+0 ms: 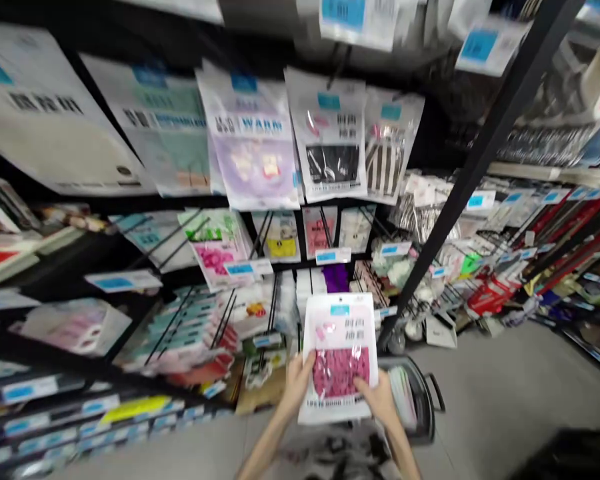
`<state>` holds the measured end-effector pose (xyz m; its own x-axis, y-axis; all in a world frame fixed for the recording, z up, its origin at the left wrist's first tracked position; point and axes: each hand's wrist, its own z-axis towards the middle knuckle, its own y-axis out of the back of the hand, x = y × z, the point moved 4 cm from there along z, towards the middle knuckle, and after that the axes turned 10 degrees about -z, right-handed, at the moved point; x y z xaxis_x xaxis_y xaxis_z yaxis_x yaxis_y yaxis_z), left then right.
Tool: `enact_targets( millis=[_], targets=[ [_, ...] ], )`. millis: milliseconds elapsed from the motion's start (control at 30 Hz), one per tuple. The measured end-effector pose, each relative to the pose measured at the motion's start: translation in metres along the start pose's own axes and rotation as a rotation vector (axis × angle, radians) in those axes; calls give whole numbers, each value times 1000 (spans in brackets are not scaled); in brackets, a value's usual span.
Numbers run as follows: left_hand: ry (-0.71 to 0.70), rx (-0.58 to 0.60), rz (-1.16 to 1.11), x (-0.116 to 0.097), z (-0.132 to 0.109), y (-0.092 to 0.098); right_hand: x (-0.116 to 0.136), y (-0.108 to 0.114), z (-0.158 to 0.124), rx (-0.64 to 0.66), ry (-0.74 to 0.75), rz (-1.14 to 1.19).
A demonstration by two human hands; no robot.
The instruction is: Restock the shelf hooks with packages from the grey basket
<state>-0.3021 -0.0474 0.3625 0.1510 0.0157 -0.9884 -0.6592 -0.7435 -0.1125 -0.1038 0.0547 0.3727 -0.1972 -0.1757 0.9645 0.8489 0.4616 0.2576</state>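
Observation:
Between my two hands is a white plastic packet (339, 327) with a window showing pink patterned fabric. My left hand (297, 381) grips its left edge, thumb on the front. On the right edge, my right hand (379, 395) holds it with the thumb pressed near the window's lower corner. The packet is upright, its printed front towards me, and my other fingers are hidden behind it. Similar packets hang on the rack ahead: one with a black window (333, 163) and one with a striped window (386, 170).
A dark basket (427, 407) with packets in it stands on the grey floor (510, 387), right of my hands. A slanted black rack post (473, 153) rises at right. Hooks with price tags (333, 256) jut out ahead. Stacked teal packets (180, 327) fill the lower left.

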Motion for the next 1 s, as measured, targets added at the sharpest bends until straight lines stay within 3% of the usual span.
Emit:
enact_targets(
  millis=[167,300,400,567,667,833,1000],
  targets=[
    [-78,127,-54,-8,17,0,-2,-1,-5,-4,-47,1],
    [-179,206,-84,-42,41,4,-6,-1,-7,11,-5,-23],
    [-354,205,104,-81,62,8,-11,-1,-10,51,8,-58],
    [-549,371,601,-135,80,-3,-12,0,-13,98,19,-73],
    [-637,452,720,-152,76,-14,-14,4,-16,120,37,-103],
    [-682,587,774,-159,45,-39,-23,13,-25,48,10,-165],
    [-745,484,687,-180,17,-48,-26,25,-22,-71,-87,-174]
  ],
)
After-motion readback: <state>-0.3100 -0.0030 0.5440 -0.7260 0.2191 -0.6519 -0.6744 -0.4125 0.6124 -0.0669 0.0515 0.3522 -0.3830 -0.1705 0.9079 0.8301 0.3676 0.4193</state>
